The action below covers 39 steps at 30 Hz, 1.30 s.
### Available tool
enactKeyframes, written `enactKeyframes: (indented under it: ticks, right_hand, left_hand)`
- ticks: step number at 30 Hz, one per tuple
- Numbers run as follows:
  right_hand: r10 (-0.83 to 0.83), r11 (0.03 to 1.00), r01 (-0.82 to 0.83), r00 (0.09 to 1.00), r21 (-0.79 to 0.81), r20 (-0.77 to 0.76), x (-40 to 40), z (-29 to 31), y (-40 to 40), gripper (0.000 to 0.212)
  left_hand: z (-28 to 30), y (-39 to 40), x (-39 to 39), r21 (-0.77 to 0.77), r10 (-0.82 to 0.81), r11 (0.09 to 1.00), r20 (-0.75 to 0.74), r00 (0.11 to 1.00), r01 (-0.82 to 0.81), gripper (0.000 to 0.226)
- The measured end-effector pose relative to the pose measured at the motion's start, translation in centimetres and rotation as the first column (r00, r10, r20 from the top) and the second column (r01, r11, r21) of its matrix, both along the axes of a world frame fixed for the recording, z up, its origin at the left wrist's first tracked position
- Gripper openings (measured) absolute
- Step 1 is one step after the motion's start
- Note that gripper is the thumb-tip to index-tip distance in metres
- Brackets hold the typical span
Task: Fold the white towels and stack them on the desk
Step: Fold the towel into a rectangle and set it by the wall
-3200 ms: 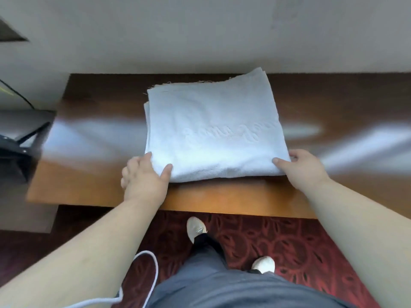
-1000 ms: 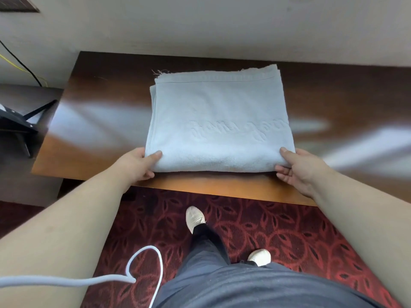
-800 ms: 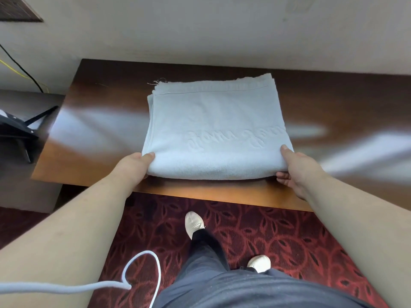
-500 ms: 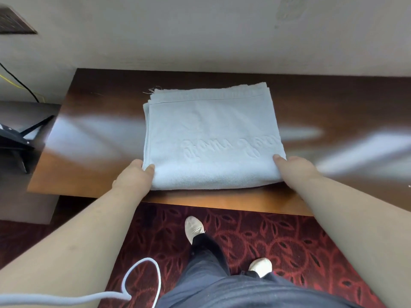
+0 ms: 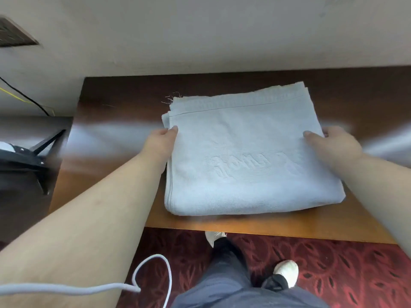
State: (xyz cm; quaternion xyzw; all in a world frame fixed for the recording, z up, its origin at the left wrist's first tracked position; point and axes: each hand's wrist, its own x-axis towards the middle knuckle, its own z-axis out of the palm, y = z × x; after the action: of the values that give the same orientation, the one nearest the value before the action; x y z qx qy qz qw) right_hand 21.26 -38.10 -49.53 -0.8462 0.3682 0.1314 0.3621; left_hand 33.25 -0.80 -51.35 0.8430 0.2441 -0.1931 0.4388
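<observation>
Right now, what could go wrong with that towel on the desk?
The folded towel lies close to the desk's near edge, so a tug toward the person might slide it onto the carpet. The left hand and right hand hold only its sides, so lifting could let the middle sag and the layers come apart. Loose threads at the far corner might snag.

Red patterned carpet [image 5: 333,270] under the near edge; white cord [image 5: 153,276] looped low left; black stand [image 5: 33,158] at far left; black and yellow wires [image 5: 24,97] against beige wall [image 5: 200,30]; vent grille [image 5: 13,33] upper left.
</observation>
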Motion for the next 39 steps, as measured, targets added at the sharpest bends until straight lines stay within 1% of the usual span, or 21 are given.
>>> enactKeyframes:
  ticks: [2, 4, 7, 9, 10, 12, 13, 14, 17, 19, 24, 25, 26, 28, 30, 31, 33, 34, 36, 37, 39]
  right_hand:
    - [-0.044, 0.999, 0.044, 0.999, 0.023, 0.019, 2.5, 0.1, -0.1, 0.044]
    - [-0.137, 0.987, 0.135, 0.990, 0.083, 0.021, 4.6, -0.1, 0.2, 0.041]
    - [-0.324, 0.935, 0.313, 0.945, 0.168, 0.043, 5.9, -1.4, 0.2, 0.039]
    - [-0.388, 0.909, 0.374, 0.921, 0.185, 0.045, 6.2, -1.7, 0.0, 0.038]
    - [-0.408, 0.898, 0.394, 0.912, 0.196, 0.038, 6.4, -1.6, -0.1, 0.041]
    - [-0.440, 0.876, 0.427, 0.898, 0.223, 0.014, 6.9, -1.2, -0.4, 0.054]
    - [-0.444, 0.871, 0.431, 0.896, 0.236, 0.003, 7.3, -0.9, -0.6, 0.061]
    - [-0.436, 0.873, 0.423, 0.900, 0.243, 0.000, 7.6, -0.7, -0.7, 0.064]
    - [-0.401, 0.890, 0.391, 0.916, 0.234, -0.006, 8.1, -0.5, -1.3, 0.060]
    - [-0.363, 0.913, 0.362, 0.931, 0.190, -0.032, 8.4, -0.7, -1.7, 0.056]
    - [-0.193, 0.981, 0.191, 0.975, -0.030, -0.111, 9.0, -0.9, -1.6, 0.054]
    - [-0.186, 0.982, 0.183, 0.977, -0.044, -0.103, 9.0, -1.0, -1.5, 0.054]
    - [-0.184, 0.982, 0.180, 0.979, -0.051, -0.091, 9.0, -1.0, -1.4, 0.054]
    - [-0.216, 0.976, 0.214, 0.975, -0.031, -0.051, 8.4, -1.1, -1.3, 0.057]
    - [-0.283, 0.958, 0.283, 0.959, 0.051, -0.002, 6.9, -0.8, -0.9, 0.060]
    - [-0.315, 0.944, 0.312, 0.949, 0.111, 0.016, 5.8, -0.6, -0.6, 0.057]
    - [-0.362, 0.909, 0.348, 0.932, 0.230, 0.024, 2.8, -0.2, 0.1, 0.044]
    - [-0.361, 0.898, 0.346, 0.933, 0.270, 0.004, 1.0, -0.3, 0.5, 0.040]
    - [-0.333, 0.890, 0.327, 0.942, 0.317, -0.037, -2.5, -1.0, 1.3, 0.035]
    - [-0.343, 0.880, 0.335, 0.939, 0.337, -0.039, -3.9, -1.5, 1.7, 0.029]
    - [-0.404, 0.848, 0.383, 0.914, 0.366, -0.019, -5.7, -2.0, 2.3, 0.020]
  left_hand:
    - [0.0, -0.4, 2.4, -0.030, 0.008, 1.000, -0.032, 0.999, -0.009, 0.035]
    - [-0.2, -0.7, 3.8, -0.070, 0.003, 0.998, -0.027, 1.000, -0.005, 0.031]
    - [-0.5, -1.3, 6.3, -0.142, -0.056, 0.988, 0.028, 0.998, 0.060, 0.026]
    - [0.4, -2.5, 8.5, -0.209, -0.104, 0.973, -0.002, 0.995, 0.101, 0.026]
    - [1.0, -3.2, 9.6, -0.236, -0.115, 0.967, -0.049, 0.992, 0.100, 0.037]
    - [2.2, -4.5, 11.4, -0.218, -0.154, 0.969, -0.176, 0.972, 0.114, 0.077]
    - [2.3, -4.9, 12.1, -0.201, -0.183, 0.969, -0.206, 0.961, 0.142, 0.086]
    - [2.2, -5.1, 12.7, -0.185, -0.206, 0.968, -0.204, 0.957, 0.169, 0.085]
    - [1.7, -5.0, 13.3, -0.161, -0.190, 0.973, -0.170, 0.967, 0.163, 0.051]
    - [1.0, -4.4, 13.2, -0.155, -0.168, 0.977, -0.151, 0.974, 0.144, 0.043]
    - [-0.1, -3.6, 12.7, 0.028, -0.300, 0.951, -0.146, 0.943, 0.307, 0.072]
    - [-0.1, -3.8, 12.7, 0.012, -0.321, 0.946, -0.127, 0.939, 0.325, 0.073]
    - [-0.1, -4.0, 12.8, -0.050, -0.307, 0.951, -0.115, 0.945, 0.304, 0.071]
    - [0.2, -4.0, 12.6, -0.246, -0.239, 0.949, -0.158, 0.958, 0.197, 0.060]
    - [0.9, -2.8, 11.2, -0.393, -0.234, 0.909, -0.199, 0.951, 0.141, 0.055]
    - [1.2, -1.6, 10.2, -0.400, -0.259, 0.903, -0.221, 0.940, 0.155, 0.061]
    - [1.4, 1.1, 7.9, -0.338, -0.318, 0.917, -0.300, 0.900, 0.211, 0.076]
    - [1.3, 2.3, 6.4, -0.293, -0.344, 0.923, -0.345, 0.873, 0.248, 0.079]
    - [0.5, 4.0, 3.3, -0.205, -0.361, 0.931, -0.406, 0.840, 0.301, 0.068]
    - [0.0, 4.4, 1.8, -0.164, -0.347, 0.938, -0.401, 0.848, 0.306, 0.058]
    - [-0.7, 4.7, -0.8, -0.110, -0.285, 0.958, -0.324, 0.902, 0.263, 0.044]
